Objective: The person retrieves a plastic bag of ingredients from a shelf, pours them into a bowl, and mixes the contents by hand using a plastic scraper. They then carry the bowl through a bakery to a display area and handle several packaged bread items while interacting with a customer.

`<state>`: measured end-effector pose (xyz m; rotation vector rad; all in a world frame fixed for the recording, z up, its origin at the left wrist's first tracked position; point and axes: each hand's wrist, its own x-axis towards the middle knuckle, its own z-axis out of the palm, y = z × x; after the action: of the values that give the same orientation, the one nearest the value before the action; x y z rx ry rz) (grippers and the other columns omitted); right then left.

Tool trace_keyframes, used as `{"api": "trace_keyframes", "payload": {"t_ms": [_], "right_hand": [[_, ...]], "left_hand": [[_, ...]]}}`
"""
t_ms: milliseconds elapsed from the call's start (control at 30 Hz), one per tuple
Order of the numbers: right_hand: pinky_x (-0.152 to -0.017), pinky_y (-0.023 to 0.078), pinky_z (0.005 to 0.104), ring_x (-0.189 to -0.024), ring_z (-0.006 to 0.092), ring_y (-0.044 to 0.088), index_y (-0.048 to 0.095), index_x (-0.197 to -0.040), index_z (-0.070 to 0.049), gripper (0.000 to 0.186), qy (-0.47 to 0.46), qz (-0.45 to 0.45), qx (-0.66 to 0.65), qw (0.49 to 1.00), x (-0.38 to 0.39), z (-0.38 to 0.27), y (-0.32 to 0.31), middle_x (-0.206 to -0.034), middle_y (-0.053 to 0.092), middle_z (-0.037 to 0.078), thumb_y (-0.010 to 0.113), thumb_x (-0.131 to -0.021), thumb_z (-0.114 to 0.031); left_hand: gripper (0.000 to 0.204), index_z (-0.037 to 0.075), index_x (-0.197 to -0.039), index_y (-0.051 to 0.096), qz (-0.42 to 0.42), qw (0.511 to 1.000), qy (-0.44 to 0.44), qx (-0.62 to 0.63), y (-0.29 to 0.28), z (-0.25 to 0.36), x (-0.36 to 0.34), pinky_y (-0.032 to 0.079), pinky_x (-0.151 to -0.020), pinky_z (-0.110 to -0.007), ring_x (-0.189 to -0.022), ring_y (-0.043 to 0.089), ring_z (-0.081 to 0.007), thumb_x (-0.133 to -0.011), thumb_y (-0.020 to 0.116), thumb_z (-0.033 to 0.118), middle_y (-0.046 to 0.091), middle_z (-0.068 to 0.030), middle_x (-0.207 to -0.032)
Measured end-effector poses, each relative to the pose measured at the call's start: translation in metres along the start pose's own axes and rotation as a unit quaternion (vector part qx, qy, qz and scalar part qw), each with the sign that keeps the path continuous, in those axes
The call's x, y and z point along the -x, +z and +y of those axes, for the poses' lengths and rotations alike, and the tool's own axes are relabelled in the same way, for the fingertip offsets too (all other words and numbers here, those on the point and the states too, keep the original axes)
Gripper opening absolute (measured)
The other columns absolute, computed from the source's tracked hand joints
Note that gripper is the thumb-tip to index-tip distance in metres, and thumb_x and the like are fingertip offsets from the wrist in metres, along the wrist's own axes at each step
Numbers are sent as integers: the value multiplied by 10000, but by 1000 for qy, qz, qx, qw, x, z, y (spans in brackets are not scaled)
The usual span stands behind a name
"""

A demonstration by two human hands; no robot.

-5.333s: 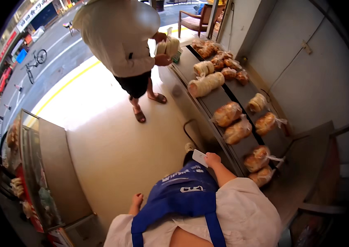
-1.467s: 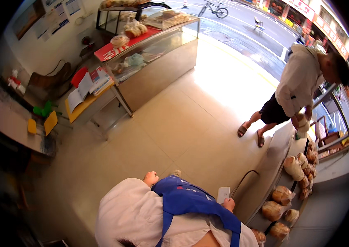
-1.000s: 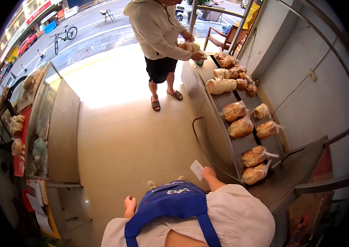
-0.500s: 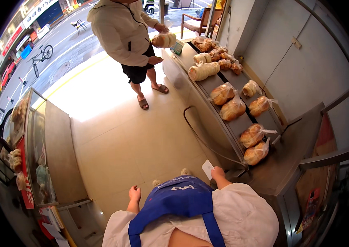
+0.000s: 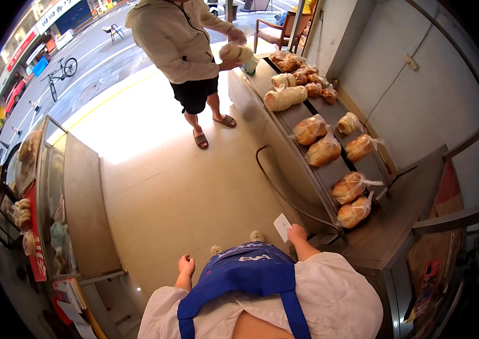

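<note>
In my right hand (image 5: 296, 233) is a flat white rectangle with rounded corners (image 5: 282, 227), about the size of a phone; my fingers close on its near edge. A small faint mark shows on its face. My left hand (image 5: 186, 264) hangs beside my blue apron (image 5: 239, 271), fingers curled, with nothing visible in it. Ahead, a person in a pale hooded jacket (image 5: 177, 45) holds a bagged bread loaf (image 5: 236, 53) with both hands. On the metal rack to my right lie several bagged loaves (image 5: 355, 211), the nearest just beyond my right hand.
The metal rack (image 5: 313, 183) runs along the right, a curved bar (image 5: 268, 175) along its side. A metal counter (image 5: 383, 229) stands close at my right. On the left is a glass-fronted display case (image 5: 84, 203). Tiled floor (image 5: 171, 192) leads to the street, where a bicycle (image 5: 61, 76) stands.
The person ahead has brought the other hand up under the bagged loaf and lifted it slightly. The view has shifted a little; my hands keep nearly the same pose.
</note>
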<state>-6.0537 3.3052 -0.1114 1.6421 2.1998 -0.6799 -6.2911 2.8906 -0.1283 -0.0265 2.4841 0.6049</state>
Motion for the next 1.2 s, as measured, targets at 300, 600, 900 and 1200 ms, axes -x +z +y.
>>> {"api": "trace_keyframes", "payload": {"t_ms": [300, 600, 900, 1200], "right_hand": [[-769, 455, 417, -914, 316, 561, 599, -909, -71, 286, 12, -13, 8, 1000, 13, -8, -9, -948, 599, 149, 493, -768, -296], [-782, 454, 412, -934, 321, 560, 602, -925, -75, 288, 56, -10, 7, 998, 21, 4, -10, -974, 595, 155, 496, -775, -296], [-777, 449, 425, -921, 338, 556, 598, -914, -49, 293, 38, 8, 1, 999, 21, 12, -3, -965, 590, 173, 490, -776, -283], [-771, 447, 438, -907, 350, 558, 600, -904, -41, 291, 30, 15, 9, 999, 22, 19, 1, -960, 590, 182, 485, -767, -270]], "left_hand": [[383, 51, -1059, 566, -5, 1000, -21, 1, 7, -18, 12, 451, -810, -350, -912, 579, -253, -720, 555, 230, 616, -131, -958], [390, 69, -1070, 563, -12, 1000, -22, -1, 8, -17, 3, 445, -821, -350, -931, 571, -249, -721, 559, 243, 610, -120, -979], [401, 65, -1079, 556, -21, 1000, 4, -9, 6, -2, -6, 447, -817, -356, -930, 571, -260, -722, 560, 248, 607, -134, -983], [402, 43, -1080, 551, -5, 1000, 16, 12, 4, -2, -10, 456, -800, -362, -921, 579, -274, -727, 561, 236, 611, -151, -977]]}}
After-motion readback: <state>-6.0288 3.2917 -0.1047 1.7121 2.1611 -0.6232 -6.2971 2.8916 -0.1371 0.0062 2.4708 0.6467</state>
